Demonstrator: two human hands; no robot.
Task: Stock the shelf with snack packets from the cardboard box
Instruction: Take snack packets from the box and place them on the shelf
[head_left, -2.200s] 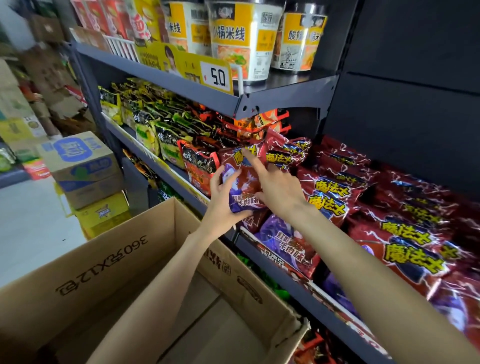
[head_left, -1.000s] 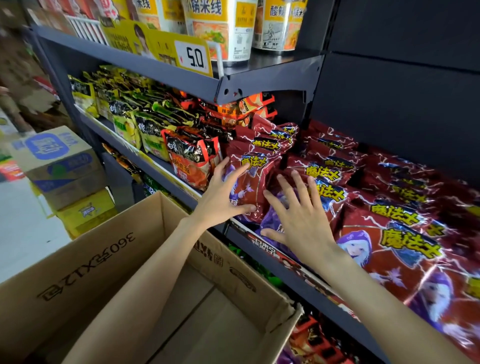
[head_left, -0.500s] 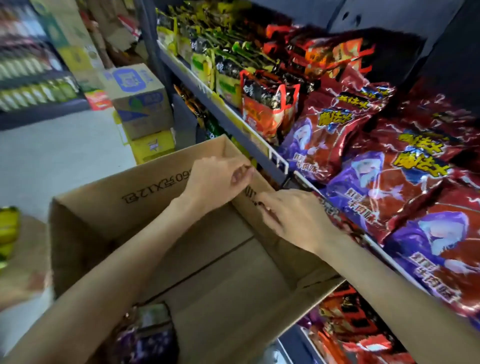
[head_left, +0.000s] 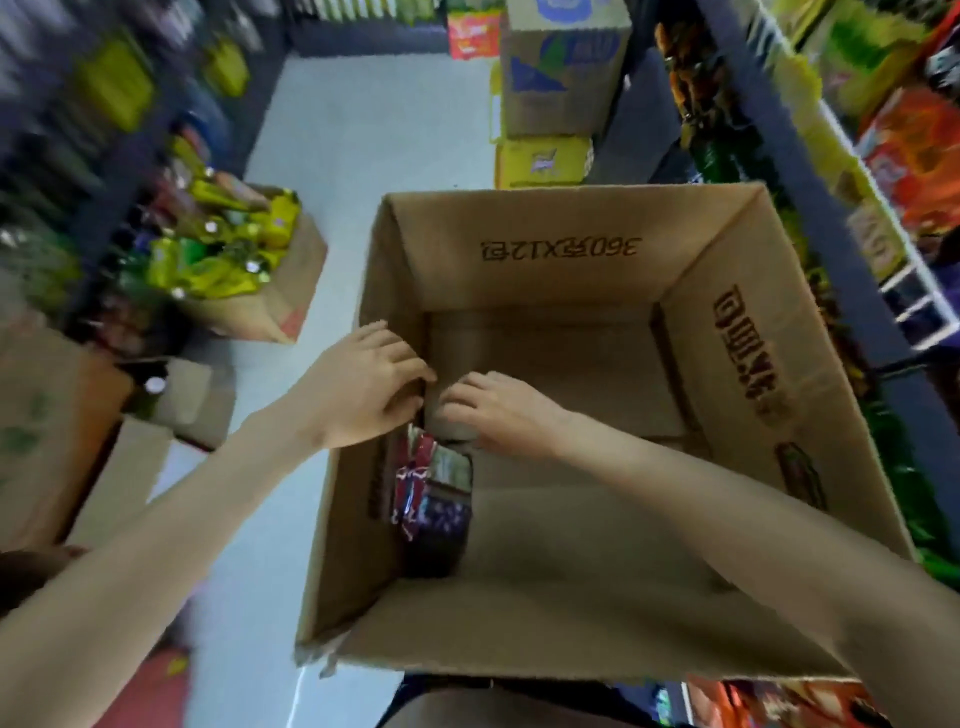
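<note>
Both hands' grip unclear (blurred), left hand (head_left: 358, 387), right hand (head_left: 501, 410), inside cardboard box (head_left: 519, 244)

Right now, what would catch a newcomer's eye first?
The big open box fills the middle, nearly empty, with a few red and purple packets against its left wall. Both hands, left and right, reach in just above them.

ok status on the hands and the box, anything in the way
Left hand and right hand both over the cardboard box, holding nothing visible. Few snack packets left by its left wall. Nothing blocking them.
</note>
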